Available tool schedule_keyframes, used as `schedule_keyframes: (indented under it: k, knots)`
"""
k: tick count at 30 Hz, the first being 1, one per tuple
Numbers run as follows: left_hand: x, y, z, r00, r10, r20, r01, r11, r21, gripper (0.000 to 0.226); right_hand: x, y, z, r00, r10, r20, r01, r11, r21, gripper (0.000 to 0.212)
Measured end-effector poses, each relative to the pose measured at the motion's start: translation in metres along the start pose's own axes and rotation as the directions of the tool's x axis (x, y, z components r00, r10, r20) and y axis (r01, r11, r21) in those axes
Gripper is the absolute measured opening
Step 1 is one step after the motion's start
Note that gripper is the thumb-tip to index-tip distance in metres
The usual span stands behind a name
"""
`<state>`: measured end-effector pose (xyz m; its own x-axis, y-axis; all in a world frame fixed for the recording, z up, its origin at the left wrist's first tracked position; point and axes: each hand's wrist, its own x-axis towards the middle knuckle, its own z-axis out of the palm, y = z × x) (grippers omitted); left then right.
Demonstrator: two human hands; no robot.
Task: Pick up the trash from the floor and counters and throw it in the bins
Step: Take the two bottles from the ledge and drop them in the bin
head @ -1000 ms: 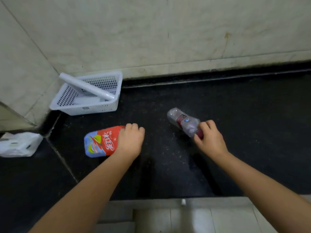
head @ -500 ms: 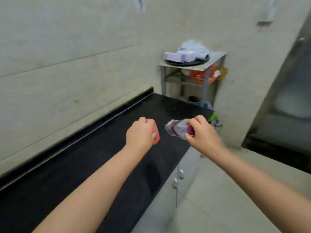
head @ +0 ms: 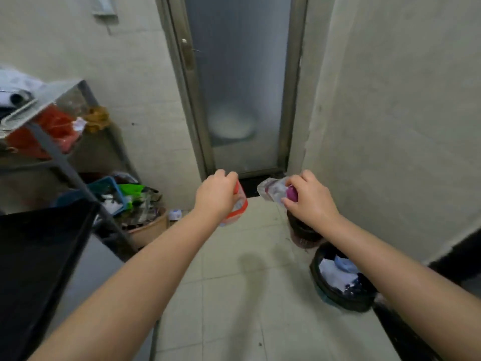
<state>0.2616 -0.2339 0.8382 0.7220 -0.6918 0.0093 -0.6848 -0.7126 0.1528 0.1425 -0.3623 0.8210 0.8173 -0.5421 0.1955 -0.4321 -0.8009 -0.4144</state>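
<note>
We have 2 pieces in hand, left hand (head: 217, 195) clamped on the red packet (head: 240, 204), right hand (head: 308, 198) on the crushed bottle (head: 272, 190), so we carry both right over the black bin (head: 318, 274) below the right forearm before letting go.

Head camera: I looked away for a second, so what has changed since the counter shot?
Both items were lifted off the black counter and carried as the person turned toward the door and the floor bins. Unchanged: the left hand grips the red packet, the right hand the crushed plastic bottle.
</note>
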Motion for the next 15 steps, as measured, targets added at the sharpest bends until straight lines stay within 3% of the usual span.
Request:
schedule_keyframes:
  k: [7, 15]
  knots:
    - [0.160, 0.103, 0.076, 0.976, 0.138, 0.169, -0.146, 0.989, 0.037, 0.034, 0.095, 0.148, 0.013, 0.956, 0.276, 0.095, -0.268, 0.959, -0.087, 0.032]
    - [0.371, 0.154, 0.187, 0.873, 0.272, 0.404, -0.291, 0.957, -0.017, 0.040, 0.237, 0.297, 0.109, 0.782, 0.568, 0.258, -0.567, 0.819, -0.085, 0.031]
